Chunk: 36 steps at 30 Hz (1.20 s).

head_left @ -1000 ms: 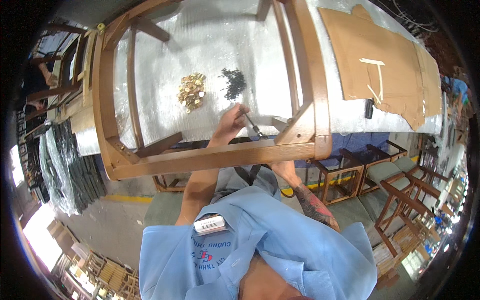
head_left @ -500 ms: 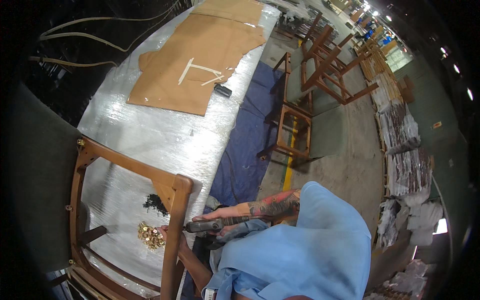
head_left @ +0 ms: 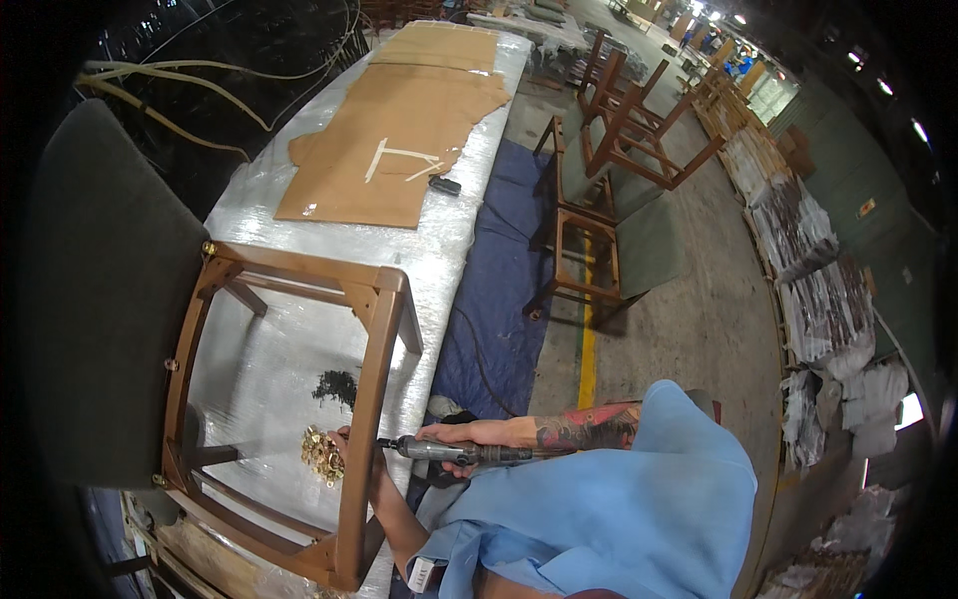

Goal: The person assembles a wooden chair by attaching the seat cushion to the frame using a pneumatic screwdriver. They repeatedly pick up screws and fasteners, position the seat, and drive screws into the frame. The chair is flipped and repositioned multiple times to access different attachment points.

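A brown wooden chair frame [head_left: 364, 399] lies on a table wrapped in clear plastic [head_left: 439, 250]. My right hand [head_left: 449, 434], on a tattooed forearm, grips a grey power screwdriver [head_left: 469, 454] whose tip touches the side of the frame's near rail. My left hand [head_left: 346, 446] reaches behind that rail and rests at a pile of brass fittings [head_left: 319, 454]; the rail partly hides its fingers. A small heap of black screws [head_left: 337, 384] lies just beyond.
A dark grey padded panel [head_left: 90, 299] stands at the frame's left. A brown cardboard sheet [head_left: 399, 130] and a small black object [head_left: 445, 185] lie farther along the table. A blue tarp [head_left: 499, 270], wooden chair frames [head_left: 584, 250] and wrapped stacks [head_left: 828, 299] fill the floor on the right.
The view has swung round along the table. My left hand has left the frame rail and gone to the brass pile. The screwdriver stays at the rail in my right hand.
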### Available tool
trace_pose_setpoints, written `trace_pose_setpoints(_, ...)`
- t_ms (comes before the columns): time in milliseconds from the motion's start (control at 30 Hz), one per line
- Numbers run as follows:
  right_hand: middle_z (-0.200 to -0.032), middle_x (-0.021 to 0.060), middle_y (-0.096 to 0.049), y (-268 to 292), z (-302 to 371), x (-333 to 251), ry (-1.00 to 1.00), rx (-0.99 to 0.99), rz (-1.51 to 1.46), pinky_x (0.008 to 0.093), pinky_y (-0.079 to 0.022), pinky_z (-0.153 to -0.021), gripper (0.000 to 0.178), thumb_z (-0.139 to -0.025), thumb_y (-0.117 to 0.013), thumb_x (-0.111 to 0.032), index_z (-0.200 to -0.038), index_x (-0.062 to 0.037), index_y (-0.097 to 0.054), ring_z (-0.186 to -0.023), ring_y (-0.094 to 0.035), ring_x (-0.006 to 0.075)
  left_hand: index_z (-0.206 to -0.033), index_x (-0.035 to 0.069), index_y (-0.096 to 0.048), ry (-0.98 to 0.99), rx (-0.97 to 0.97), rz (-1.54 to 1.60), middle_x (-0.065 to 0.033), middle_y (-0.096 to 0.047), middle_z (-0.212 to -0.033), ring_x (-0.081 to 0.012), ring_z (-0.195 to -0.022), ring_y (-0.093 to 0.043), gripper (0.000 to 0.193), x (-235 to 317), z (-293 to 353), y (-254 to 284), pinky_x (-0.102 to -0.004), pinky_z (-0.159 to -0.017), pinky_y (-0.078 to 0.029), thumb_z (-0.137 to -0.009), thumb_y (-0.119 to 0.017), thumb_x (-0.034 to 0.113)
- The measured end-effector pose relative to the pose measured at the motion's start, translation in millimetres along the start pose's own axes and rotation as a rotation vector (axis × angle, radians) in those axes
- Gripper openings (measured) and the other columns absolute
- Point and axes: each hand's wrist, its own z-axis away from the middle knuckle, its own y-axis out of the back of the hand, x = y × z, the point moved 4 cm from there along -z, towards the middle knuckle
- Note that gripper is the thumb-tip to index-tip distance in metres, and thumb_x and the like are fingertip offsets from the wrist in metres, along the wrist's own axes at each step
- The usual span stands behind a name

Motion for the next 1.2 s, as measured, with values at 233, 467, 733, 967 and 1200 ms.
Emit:
trace_pose_setpoints(233, -0.101, 0.0114, -0.064, -13, 2, 34, 0.165, 0.074, -0.118, 0.0275, -0.056, -0.067, 0.035, -0.105, -0.040, -0.043, -0.132, -0.0195, -0.037, -0.074, -0.064, 0.0158, -0.093, 0.008, -0.054, 0.427, 0.277, 0.727, -0.0044, -0.056, -0.083, -0.0124, -0.083, -0.056, 0.030, 17, 11, -30, -0.0261, -0.075, -0.047, -0.105, -0.048, 0.035)
trace_pose_setpoints(467, -0.097, 0.0080, -0.061, -16, 13, 40, 0.265, -0.040, -0.028, 0.0280, -0.053, -0.062, 0.038, -0.107, -0.038, -0.037, -0.140, -0.0175, -0.035, -0.069, -0.060, 0.0137, -0.102, 0.003, -0.066, 0.330, 0.330, 0.925, -0.0108, -0.064, -0.088, -0.0206, -0.084, -0.060, 0.018, 48, 20, -62, -0.0329, -0.072, -0.049, -0.095, -0.054, 0.014)
trace_pose_setpoints(733, -0.094, 0.0100, -0.060, -12, 27, 44, 0.314, 0.016, -0.078, 0.0312, -0.056, -0.061, 0.036, -0.106, -0.039, -0.040, -0.134, -0.0177, -0.038, -0.066, -0.061, 0.0151, -0.111, 0.010, -0.063, 0.380, 0.357, 0.670, -0.0067, -0.070, -0.088, -0.0057, -0.059, -0.058, 0.024, 151, 24, -144, -0.0194, -0.042, -0.036, -0.091, -0.064, 0.022)
trace_pose_setpoints(967, -0.100, 0.0150, -0.056, -13, 40, 46, 0.382, 0.231, -0.153, 0.0341, -0.054, -0.060, 0.032, -0.104, -0.042, -0.039, -0.129, -0.0191, -0.040, -0.070, -0.059, 0.0193, -0.110, 0.004, -0.059, 0.260, 0.102, 0.290, -0.0109, -0.060, -0.103, -0.0187, -0.092, -0.061, 0.027, 153, 41, -150, -0.0298, -0.062, -0.048, -0.083, -0.057, 0.004)
trace_pose_setpoints(1200, -0.093, 0.0093, -0.058, 10, 78, 57, 0.633, 0.405, -0.362, 0.0261, -0.044, -0.046, 0.026, -0.101, -0.049, -0.044, -0.120, -0.0267, -0.051, -0.062, -0.053, 0.0156, -0.069, 0.004, -0.059, 0.763, -0.168, -0.124, -0.0030, -0.052, -0.058, -0.0125, -0.042, -0.043, 0.044, 147, 148, -135, -0.0290, -0.039, -0.032, -0.097, -0.050, 0.037)
